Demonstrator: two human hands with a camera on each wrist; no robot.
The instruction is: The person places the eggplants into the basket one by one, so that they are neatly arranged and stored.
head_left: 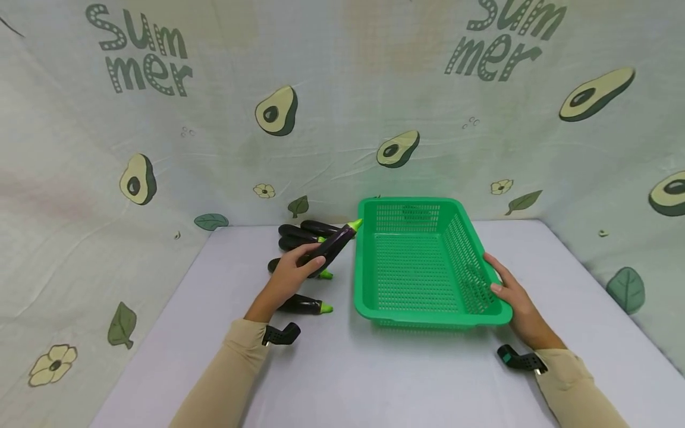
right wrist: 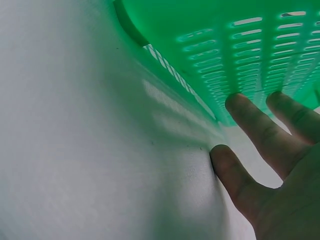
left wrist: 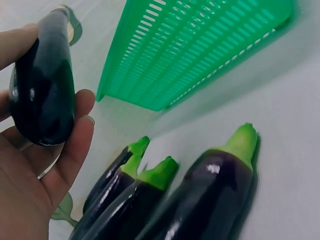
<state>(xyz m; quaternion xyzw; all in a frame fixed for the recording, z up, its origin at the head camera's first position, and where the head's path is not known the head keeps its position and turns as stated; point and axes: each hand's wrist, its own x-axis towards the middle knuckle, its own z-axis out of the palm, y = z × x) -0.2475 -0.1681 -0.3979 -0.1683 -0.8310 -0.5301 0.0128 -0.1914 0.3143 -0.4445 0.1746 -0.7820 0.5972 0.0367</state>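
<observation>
With left grip (head_left: 291, 273) curled round a glossy, dark-purple, oblong eggplant (head_left: 338, 241), holds it near the ten o'clock corner of a rectangular green perforated-plastic basket (head_left: 414, 273). With right grip (head_left: 520, 303), thumb over the rim and fingers spread outside, holds the basket's three o'clock side.

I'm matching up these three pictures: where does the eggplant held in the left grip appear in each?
Head: just left of centre, the held eggplant slants up toward the basket's left rim, green stem end uppermost.
Left wrist: upper left, rounded dark end lowest.
Right wrist: not in it.
Shared landmark: the green perforated basket, right of centre in head, across the top in left wrist, upper right in right wrist.
</observation>
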